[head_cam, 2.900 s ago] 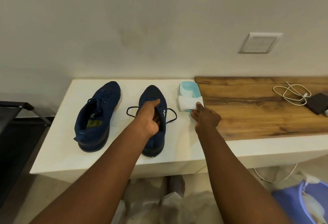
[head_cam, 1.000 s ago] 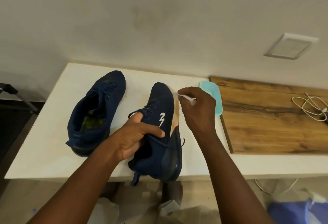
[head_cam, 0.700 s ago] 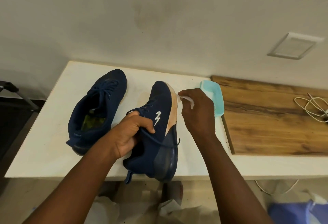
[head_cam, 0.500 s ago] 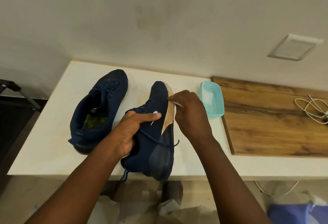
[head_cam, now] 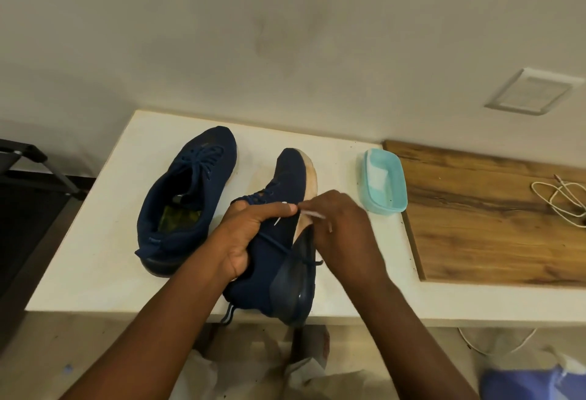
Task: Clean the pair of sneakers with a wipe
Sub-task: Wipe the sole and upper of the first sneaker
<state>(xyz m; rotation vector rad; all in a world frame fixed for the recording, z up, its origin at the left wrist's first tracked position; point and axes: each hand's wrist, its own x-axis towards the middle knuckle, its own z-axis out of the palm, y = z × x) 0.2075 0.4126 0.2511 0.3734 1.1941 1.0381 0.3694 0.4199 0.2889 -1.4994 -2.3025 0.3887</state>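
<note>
1. bare white counter lies left of the flat sneaker, open for a hand.
2. a narrow bare strip separates that sneaker from the tilted sneaker.
3. the teal tub blocks the right, just beside the wooden board.
4. a white cable clutters the board's far right.

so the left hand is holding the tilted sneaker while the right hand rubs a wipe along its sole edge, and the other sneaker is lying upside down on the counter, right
Not quite. The other sneaker is not upside down: the head view shows it sitting upright on its sole on the white counter, opening and laces facing up. The rest holds: the left hand grips the tilted sneaker while the right hand works the wipe along its sole edge.
</note>
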